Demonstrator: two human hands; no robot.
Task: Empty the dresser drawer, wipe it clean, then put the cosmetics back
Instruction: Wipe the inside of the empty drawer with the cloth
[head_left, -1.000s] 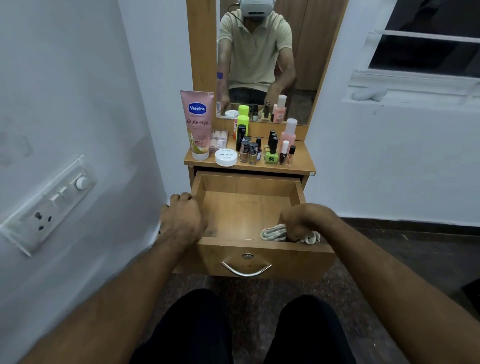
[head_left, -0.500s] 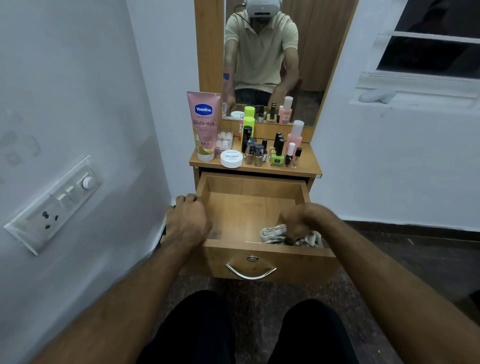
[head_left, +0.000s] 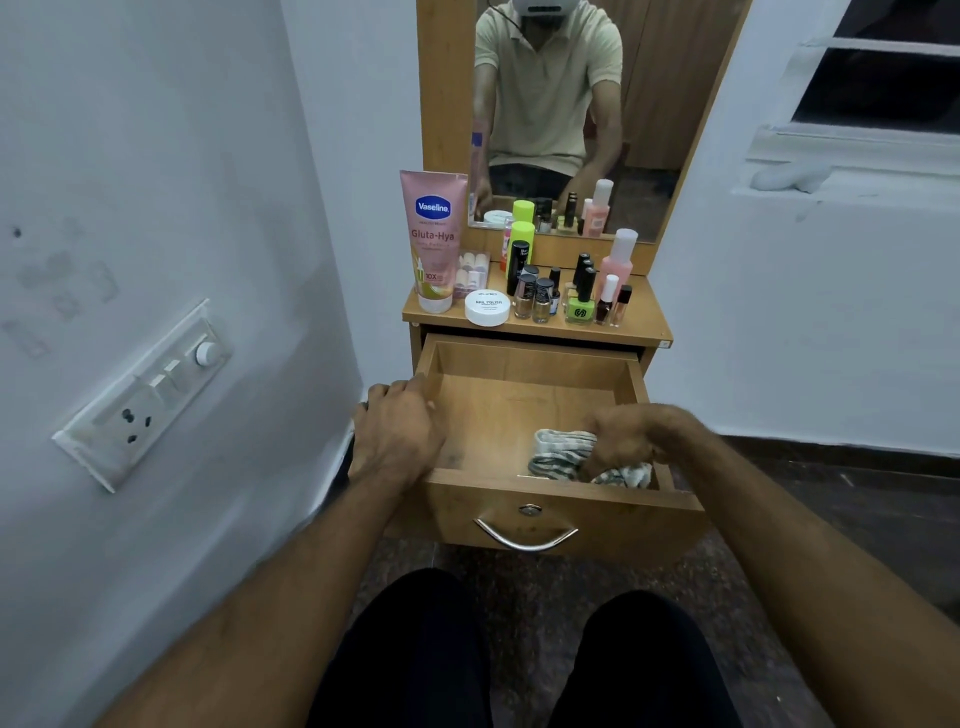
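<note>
A wood-laminate dresser (head_left: 644, 306) with a smooth, matt top is seen against a white plastered wall, and a tall mirror (head_left: 550, 104) in a matching frame is fixed along its rear edge. The drawer (head_left: 519, 410) is pulled fully out; it is a shallow rectangular box of the same laminate, with a curved polished metal handle (head_left: 525, 538) and a small round lock on its front panel. Its floor is bare apart from a cloth.

The left hand (head_left: 397, 431) is laid over the drawer's left side wall near the front left corner, fingers curled over the edge and gripping it. The right hand (head_left: 631, 434) is inside the drawer at the front right corner, fingers bunched around a crumpled, soft, grey-and-white patterned cloth (head_left: 561, 454), which is pressed against the drawer floor just behind the front panel.

The cosmetics are stood on the dresser top. A tall pink plastic tube (head_left: 434, 239) is upright at the left rear corner. A pink bottle (head_left: 618, 260) with a white cap stands toward the right rear. A low round white jar (head_left: 487, 307) is set near the front edge, left of centre. Small glass nail polish bottles (head_left: 535, 299) with dark caps are clustered beside it, including a bright green one (head_left: 581, 306).

A white switch plate (head_left: 143, 395) is mounted on the left wall.
</note>
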